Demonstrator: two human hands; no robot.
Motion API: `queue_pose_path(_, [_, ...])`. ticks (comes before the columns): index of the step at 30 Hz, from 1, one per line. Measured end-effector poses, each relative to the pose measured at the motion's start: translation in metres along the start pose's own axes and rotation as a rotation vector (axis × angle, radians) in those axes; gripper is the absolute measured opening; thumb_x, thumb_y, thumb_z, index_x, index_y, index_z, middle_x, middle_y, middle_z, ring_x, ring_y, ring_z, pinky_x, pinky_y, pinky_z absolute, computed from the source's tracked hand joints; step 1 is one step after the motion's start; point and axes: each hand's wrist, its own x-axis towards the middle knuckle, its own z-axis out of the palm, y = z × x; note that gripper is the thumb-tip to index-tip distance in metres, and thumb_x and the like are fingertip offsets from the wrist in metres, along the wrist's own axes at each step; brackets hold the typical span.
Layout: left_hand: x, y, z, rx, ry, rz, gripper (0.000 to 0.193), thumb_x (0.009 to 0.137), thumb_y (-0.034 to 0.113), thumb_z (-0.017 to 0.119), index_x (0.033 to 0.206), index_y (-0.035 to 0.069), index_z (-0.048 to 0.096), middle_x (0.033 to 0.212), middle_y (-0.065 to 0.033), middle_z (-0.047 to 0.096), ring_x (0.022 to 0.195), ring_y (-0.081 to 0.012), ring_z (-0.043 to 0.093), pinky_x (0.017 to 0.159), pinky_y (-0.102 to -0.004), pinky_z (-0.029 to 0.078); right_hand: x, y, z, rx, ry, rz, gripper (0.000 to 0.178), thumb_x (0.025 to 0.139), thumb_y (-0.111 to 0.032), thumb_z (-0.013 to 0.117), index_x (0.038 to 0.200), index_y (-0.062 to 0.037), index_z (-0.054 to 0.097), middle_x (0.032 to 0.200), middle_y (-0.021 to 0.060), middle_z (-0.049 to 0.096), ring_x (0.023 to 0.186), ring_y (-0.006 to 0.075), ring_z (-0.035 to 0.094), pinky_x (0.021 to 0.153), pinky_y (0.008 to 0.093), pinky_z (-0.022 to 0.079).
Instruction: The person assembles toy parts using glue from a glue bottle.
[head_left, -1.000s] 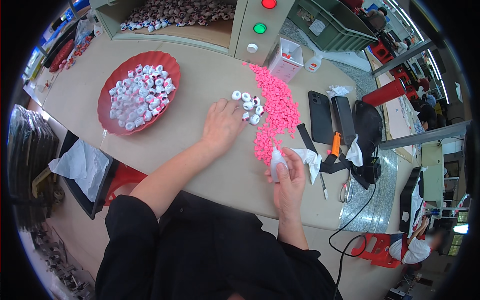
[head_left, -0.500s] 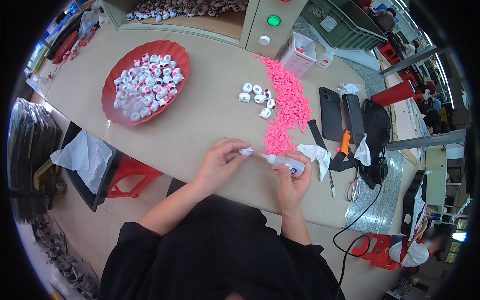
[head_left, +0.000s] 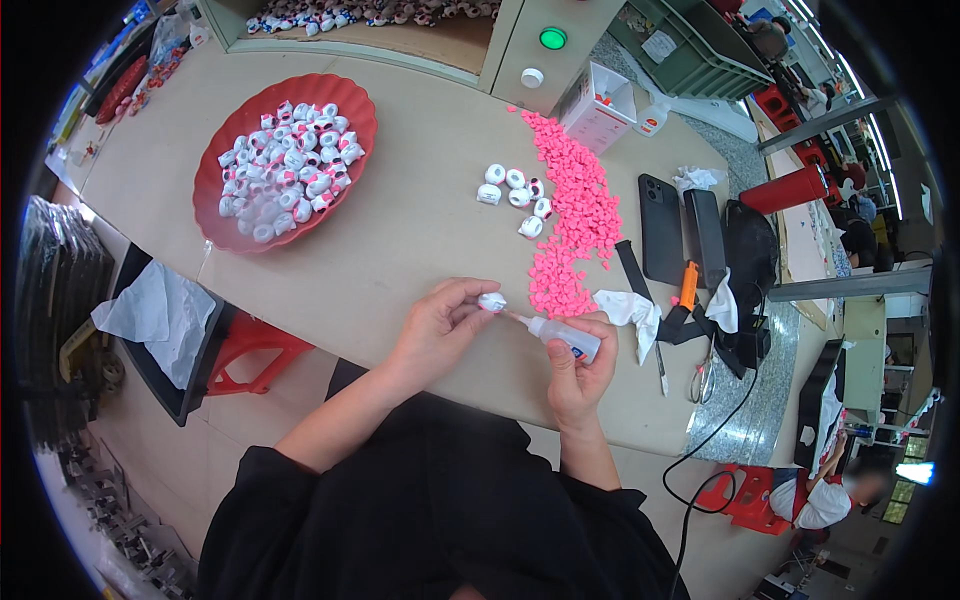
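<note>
Pinched between the thumb and fingers of my left hand (head_left: 440,322) is a small white figurine head (head_left: 491,301). My right hand (head_left: 583,372) grips a translucent glue bottle (head_left: 566,338), tilted so its thin nozzle points left and reaches close to the underside of the head. Whether the tip touches it, I cannot tell. Just beyond my right hand spreads a long pile of small pink pieces (head_left: 575,200). Several more white figurine heads (head_left: 519,197) stand left of that pile. A red scalloped bowl (head_left: 208,205) at the far left holds many similar heads.
Right of the pink pile lie a black phone (head_left: 661,230), a dark case (head_left: 706,238), an orange-handled tool (head_left: 690,286), crumpled tissue (head_left: 632,310) and scissors (head_left: 704,378). A white box (head_left: 598,110) stands at the back, beside a cabinet with a green button (head_left: 552,38). A black cable (head_left: 728,430) hangs over the table's right edge.
The glue bottle has tipped slightly, its nozzle shifting a little lower and to the right. The white head in my left hand has turned a little. The view has shifted slightly.
</note>
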Motion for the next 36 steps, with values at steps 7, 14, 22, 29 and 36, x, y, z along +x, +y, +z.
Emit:
queue_pose_path(7, [0.0001, -0.0003, -0.0008, 0.032, -0.008, 0.023, 0.026, 0.08, -0.006, 0.048, 0.106, -0.004, 0.049, 0.099, -0.0057, 0.045, 0.092, -0.0124, 0.053, 0.081, -0.0224, 0.045, 0.0012, 0.002, -0.0013, -0.102, -0.037, -0.039, 0.024, 0.078, -0.012, 0.059, 0.094, -0.0001, 0.045, 0.085, 0.0094, 0.047, 0.07, 0.0128, 0.043, 0.06, 0.0213, 0.035])
queue_pose_path(14, [0.0002, 0.0021, -0.0006, 0.052, -0.011, 0.022, 0.027, 0.08, -0.007, 0.048, 0.106, -0.004, 0.049, 0.101, -0.0066, 0.044, 0.092, -0.0137, 0.053, 0.082, -0.0229, 0.044, 0.0005, 0.0038, -0.0011, -0.092, -0.03, -0.024, 0.024, 0.078, -0.01, 0.059, 0.093, 0.0, 0.045, 0.084, 0.0095, 0.048, 0.07, 0.013, 0.044, 0.06, 0.0213, 0.035])
queue_pose_path(22, [0.0002, 0.0003, -0.0013, 0.064, -0.017, 0.03, 0.027, 0.08, -0.007, 0.048, 0.106, -0.004, 0.049, 0.101, -0.0069, 0.044, 0.092, -0.0133, 0.052, 0.082, -0.0229, 0.044, 0.0016, 0.0023, -0.0008, -0.075, -0.036, -0.014, 0.024, 0.077, -0.01, 0.06, 0.093, 0.0, 0.045, 0.083, 0.0097, 0.048, 0.07, 0.0132, 0.044, 0.06, 0.0213, 0.036])
queue_pose_path(29, [0.0004, 0.0014, -0.0012, 0.102, -0.02, 0.016, 0.027, 0.08, -0.007, 0.048, 0.107, -0.004, 0.049, 0.101, -0.0069, 0.044, 0.092, -0.013, 0.052, 0.082, -0.0225, 0.044, 0.0017, 0.0042, -0.0007, -0.081, -0.042, -0.029, 0.023, 0.077, -0.009, 0.059, 0.093, -0.0004, 0.045, 0.085, 0.0097, 0.048, 0.07, 0.0132, 0.044, 0.06, 0.0211, 0.036])
queue_pose_path(36, [-0.0002, 0.0011, -0.0008, 0.084, -0.011, 0.015, 0.027, 0.079, -0.007, 0.049, 0.106, -0.004, 0.049, 0.1, -0.0067, 0.045, 0.092, -0.0127, 0.052, 0.082, -0.0223, 0.044, 0.0007, 0.002, 0.0013, -0.104, -0.051, -0.057, 0.024, 0.077, -0.008, 0.06, 0.093, 0.0002, 0.044, 0.085, 0.0105, 0.049, 0.07, 0.0135, 0.044, 0.06, 0.0215, 0.036])
